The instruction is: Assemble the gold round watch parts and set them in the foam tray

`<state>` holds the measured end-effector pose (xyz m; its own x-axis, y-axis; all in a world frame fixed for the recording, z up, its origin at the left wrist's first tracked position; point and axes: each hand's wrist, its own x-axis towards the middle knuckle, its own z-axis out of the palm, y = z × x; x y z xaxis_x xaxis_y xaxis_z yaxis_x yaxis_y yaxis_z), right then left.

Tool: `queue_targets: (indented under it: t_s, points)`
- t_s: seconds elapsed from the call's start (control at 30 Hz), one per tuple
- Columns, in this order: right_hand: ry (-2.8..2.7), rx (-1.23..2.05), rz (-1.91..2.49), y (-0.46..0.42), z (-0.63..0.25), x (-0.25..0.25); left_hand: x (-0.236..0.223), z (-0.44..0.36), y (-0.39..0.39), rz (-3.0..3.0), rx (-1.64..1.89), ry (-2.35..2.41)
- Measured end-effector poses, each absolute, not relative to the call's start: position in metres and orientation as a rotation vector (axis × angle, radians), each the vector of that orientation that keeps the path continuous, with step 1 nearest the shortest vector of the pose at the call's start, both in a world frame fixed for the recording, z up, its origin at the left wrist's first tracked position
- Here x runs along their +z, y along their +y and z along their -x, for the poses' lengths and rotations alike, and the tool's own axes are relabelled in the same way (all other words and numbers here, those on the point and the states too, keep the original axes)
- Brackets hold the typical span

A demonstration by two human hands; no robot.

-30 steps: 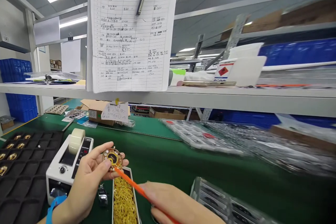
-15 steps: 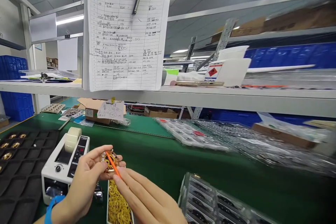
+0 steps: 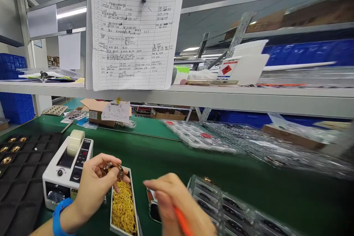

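Observation:
A round gold-coloured metal part [image 3: 118, 170] is pinched in my left hand [image 3: 94, 184], between thumb and fingers, and looks tilted with its edge partly toward me. My right hand [image 3: 184, 202] is apart from it to the right, blurred, with an orange stick [image 3: 182, 221] gripped in the fingers; the stick's tip is hidden. Under and just right of my left hand lies a narrow white box [image 3: 133, 195] filled with yellow ring-shaped pieces [image 3: 124, 210]. A dark object with a shiny rim [image 3: 153, 206], partly covered by my right hand, lies beside the box.
A white tape dispenser [image 3: 68, 173] stands left, beside a black compartment tray [image 3: 23, 188] with several gold parts. Clear trays with black pieces [image 3: 229, 210] lie at front right, more plastic trays [image 3: 199, 138] behind. Above runs a shelf [image 3: 221, 97] with hanging written sheets [image 3: 135, 51].
My right hand with the orange stick has moved away from the gold part, down and to the right. The gold part has tilted in my left hand. More of the white box shows.

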<state>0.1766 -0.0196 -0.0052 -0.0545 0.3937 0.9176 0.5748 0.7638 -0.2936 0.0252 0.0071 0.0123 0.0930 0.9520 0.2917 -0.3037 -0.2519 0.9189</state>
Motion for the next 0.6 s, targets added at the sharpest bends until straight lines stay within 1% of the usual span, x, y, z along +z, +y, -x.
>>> queue_targets:
  t_s: [0.13,0.27,0.4,0.6]
  points:
    - [-1.737,-0.370,0.807,-0.009,-0.162,-0.015,0.009,-0.027,0.001,-1.343,1.410,0.783]
    - [-1.693,-0.357,0.858,-0.006,-0.159,-0.015,0.002,-0.027,-0.005,-1.513,1.379,0.849]
    - [-1.648,-0.235,0.905,-0.007,-0.158,-0.011,-0.006,-0.027,-0.007,-1.663,1.383,0.885]
    - [-1.648,0.073,0.943,-0.003,-0.160,-0.004,-0.009,-0.028,-0.005,-1.845,1.354,0.894]
